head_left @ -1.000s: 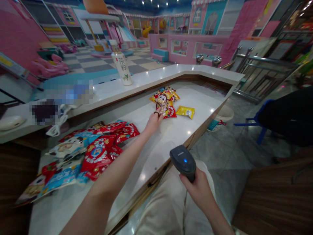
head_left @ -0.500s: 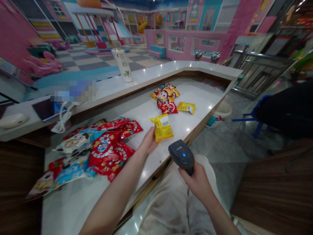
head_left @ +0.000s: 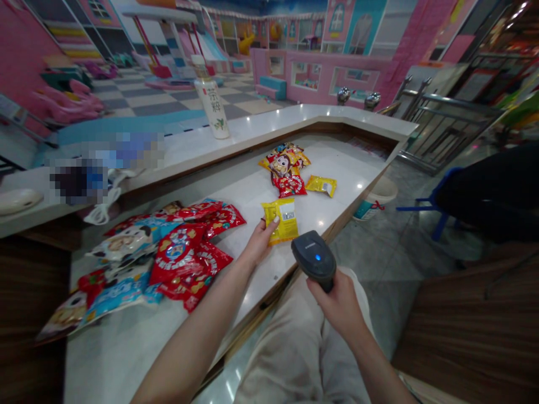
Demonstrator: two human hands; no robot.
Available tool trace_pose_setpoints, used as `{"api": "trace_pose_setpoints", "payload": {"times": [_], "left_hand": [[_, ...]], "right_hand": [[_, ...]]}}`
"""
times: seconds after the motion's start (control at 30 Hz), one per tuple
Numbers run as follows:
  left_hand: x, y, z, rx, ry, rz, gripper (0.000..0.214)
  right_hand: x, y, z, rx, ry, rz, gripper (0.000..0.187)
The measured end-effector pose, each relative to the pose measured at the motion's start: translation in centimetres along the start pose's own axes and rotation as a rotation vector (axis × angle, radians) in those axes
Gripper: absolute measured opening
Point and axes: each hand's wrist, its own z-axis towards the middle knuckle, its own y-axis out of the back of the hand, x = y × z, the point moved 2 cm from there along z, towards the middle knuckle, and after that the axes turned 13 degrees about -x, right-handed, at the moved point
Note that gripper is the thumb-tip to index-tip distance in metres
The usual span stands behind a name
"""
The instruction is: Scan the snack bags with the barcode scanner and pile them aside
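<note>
Head view: hands are apart, a yellow snack pkt (head_left: 282, 221) pinched at its edge by the left hand (head_left: 261, 242), on the white surface (head_left: 337, 188). A handheld barcode scanner (head_left: 314, 259) is clamped in the right hand (head_left: 337, 292), just beside the pkt, blue LED lit. Red & blue pkts (head_left: 185, 264) are heaped left of the left hand; more pkts (head_left: 286, 174) lie further fwd.

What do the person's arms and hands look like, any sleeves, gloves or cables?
Bare, as far as the view shows: no sleeves, gloves, cables or markings on the left hand, the right hand or the forearms behind them. The only clothing in view is loose pale beige trousers.
</note>
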Motion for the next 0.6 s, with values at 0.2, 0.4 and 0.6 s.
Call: {"api": "trace_pose_setpoints", "payload": {"times": [0.2, 0.4, 0.6], "left_hand": [[0.26, 0.14, 0.22, -0.020, -0.014, 0.044, 0.050], [0.13, 0.15, 0.22, -0.043, -0.006, 0.072, 0.051], [-0.02, -0.11, -0.19, 0.005, 0.001, 0.039, 0.052]], "right_hand": [[0.12, 0.00, 0.07, -0.003, 0.004, 0.003, 0.022], [-0.03, 0.14, 0.02, -0.004, 0.009, -0.017, 0.020], [-0.28, 0.18, -0.28, -0.016, 0.007, -0.030, 0.021]]}}
